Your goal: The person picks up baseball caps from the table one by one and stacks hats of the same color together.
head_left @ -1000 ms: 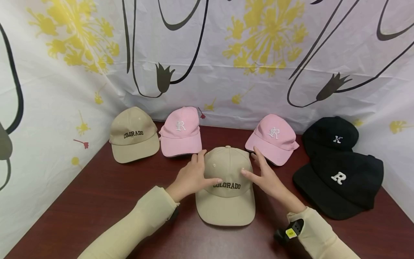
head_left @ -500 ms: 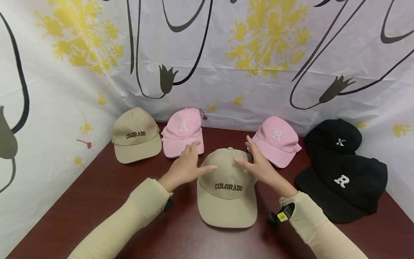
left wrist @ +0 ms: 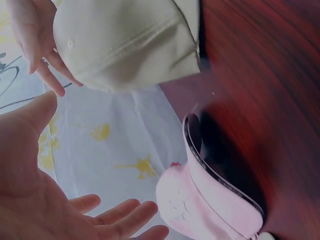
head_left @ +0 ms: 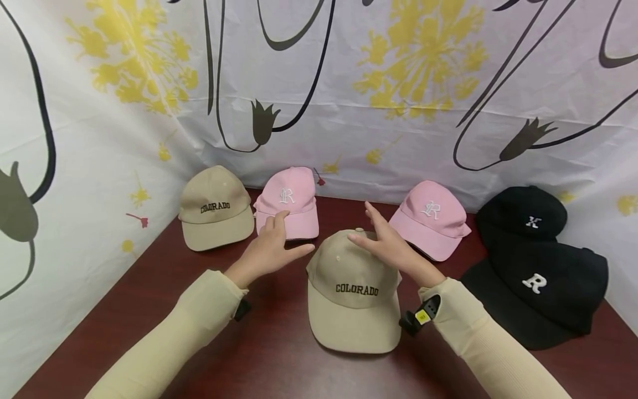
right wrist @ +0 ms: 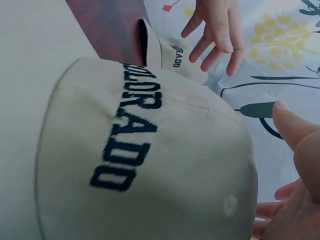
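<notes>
A beige baseball cap (head_left: 355, 277) with COLORADO lettering sits mid-table, its brim toward me. My left hand (head_left: 269, 249) hovers to its left with fingers spread, apart from the cap and in front of a pink cap (head_left: 287, 195). Over the right side of the beige cap's crown is my right hand (head_left: 386, 242), fingers extended; it grips nothing. The right wrist view shows the lettered crown (right wrist: 165, 150) close up, the right hand (right wrist: 295, 185) beside it. In the left wrist view the left palm (left wrist: 45, 200) is bare.
Another beige COLORADO cap (head_left: 215, 208) stands at the back left. A second pink cap (head_left: 430, 213) is at the back right. Two black caps, one with a K (head_left: 523, 213) and one with an R (head_left: 558, 282), overlap at the right. A patterned white cloth (head_left: 319, 144) hangs behind the dark red table (head_left: 149, 310).
Both hands have lifted off the middle beige cap. The left hand has moved away leftward, and the right has risen slightly over the crown. The view has shifted a little left.
</notes>
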Motion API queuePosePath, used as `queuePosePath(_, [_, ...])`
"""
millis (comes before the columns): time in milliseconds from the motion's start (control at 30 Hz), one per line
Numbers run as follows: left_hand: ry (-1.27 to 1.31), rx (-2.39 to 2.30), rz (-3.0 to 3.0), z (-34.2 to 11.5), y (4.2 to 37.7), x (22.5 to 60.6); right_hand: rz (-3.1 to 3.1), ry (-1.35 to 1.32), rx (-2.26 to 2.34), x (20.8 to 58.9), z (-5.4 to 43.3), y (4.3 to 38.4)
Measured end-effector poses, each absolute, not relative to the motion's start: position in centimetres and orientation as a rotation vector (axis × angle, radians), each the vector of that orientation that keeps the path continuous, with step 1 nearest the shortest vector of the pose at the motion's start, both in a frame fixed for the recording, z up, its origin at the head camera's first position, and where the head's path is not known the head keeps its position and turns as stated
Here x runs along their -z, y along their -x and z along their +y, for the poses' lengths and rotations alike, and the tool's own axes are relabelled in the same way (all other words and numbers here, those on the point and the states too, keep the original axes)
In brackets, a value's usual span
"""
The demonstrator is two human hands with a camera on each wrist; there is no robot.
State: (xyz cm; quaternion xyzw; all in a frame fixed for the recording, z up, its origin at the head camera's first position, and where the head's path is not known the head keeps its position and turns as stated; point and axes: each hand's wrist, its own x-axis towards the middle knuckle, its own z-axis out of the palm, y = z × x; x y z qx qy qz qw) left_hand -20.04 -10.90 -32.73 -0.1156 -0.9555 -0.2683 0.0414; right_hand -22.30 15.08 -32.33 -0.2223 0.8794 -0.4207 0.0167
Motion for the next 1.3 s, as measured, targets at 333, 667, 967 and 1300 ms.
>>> queuePosePath(333, [0.325,0.856,-2.935,-12.6,20.0,32.8,2.689,0.722,1.282,31.7,12.6,23.3])
queuePosePath(667, [0.332,0.9,-2.915,-14.3,20.0,32.8,2.676,0.781,1.236,31.5,10.0,24.0])
queuePosePath(967, [0.329,0.922,-2.912,-15.7,20.1,32.9,2.795,0.73,1.092,31.3,8.9,24.2])
queuePosePath(1300, [0.337,0.924,-2.907,-16.7,20.2,33.2,2.823,0.745,1.032,31.1,6.9,24.9])
